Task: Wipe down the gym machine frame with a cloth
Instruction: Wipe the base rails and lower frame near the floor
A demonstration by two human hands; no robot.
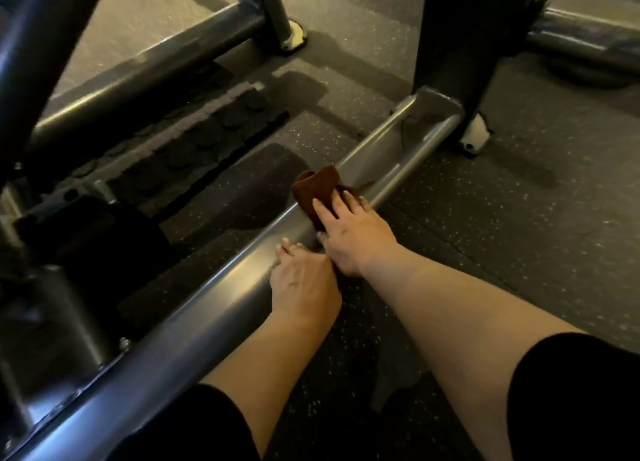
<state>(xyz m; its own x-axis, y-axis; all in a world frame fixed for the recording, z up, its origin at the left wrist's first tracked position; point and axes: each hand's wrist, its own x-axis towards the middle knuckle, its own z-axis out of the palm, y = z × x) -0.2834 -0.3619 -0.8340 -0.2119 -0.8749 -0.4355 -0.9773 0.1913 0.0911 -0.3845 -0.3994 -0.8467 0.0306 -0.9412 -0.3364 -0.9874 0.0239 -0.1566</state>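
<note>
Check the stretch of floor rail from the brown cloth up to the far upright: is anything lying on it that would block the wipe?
Nothing visible does. The right hand presses the cloth on the rail, bare up to the upright. The left hand rests behind the cloth, out of that path.

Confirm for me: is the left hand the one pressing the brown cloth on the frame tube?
No, the right hand presses the brown cloth onto the frame tube, while the left hand rests bare on the tube nearer the camera.
</note>
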